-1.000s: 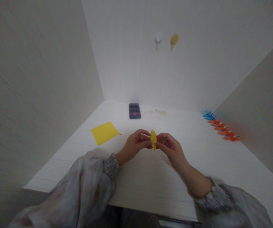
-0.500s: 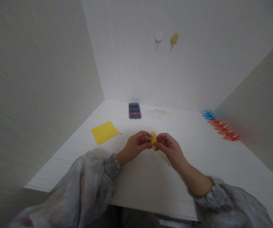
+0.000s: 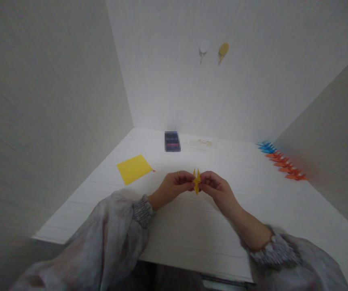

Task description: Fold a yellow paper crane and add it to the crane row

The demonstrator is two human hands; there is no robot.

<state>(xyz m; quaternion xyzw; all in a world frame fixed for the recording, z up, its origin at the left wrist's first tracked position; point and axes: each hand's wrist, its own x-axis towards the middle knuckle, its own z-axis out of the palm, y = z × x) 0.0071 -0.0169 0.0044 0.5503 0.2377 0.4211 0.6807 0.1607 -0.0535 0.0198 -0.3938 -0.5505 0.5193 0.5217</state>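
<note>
Between my two hands is a small folded piece of yellow origami paper [image 3: 196,182], with two thin points standing up at its top and a tip pointing down. My left hand [image 3: 176,184], with a ring on one finger, pinches its left side between thumb and fingers. From the right, my right hand [image 3: 216,186] pinches the opposite side in the same manner. Fingertips cover part of the folds. To the left of my left hand, a flat stack or sheet of yellow paper [image 3: 134,169] lies on the table, with a tiny orange scrap [image 3: 154,170] at its right corner.
Folded blue paper cranes [image 3: 266,146] and several orange ones [image 3: 285,165] stand in a row along the right wall. A dark, blurred-out rectangular object [image 3: 172,141] lies near the back wall. Two hooks, one white [image 3: 203,47] and one yellow [image 3: 223,49], hang on that wall.
The yellow folded paper's two upper points have spread apart and now show separately. Both hands keep their pinch, with the left fingers slightly shifted. Other things stay in place.
</note>
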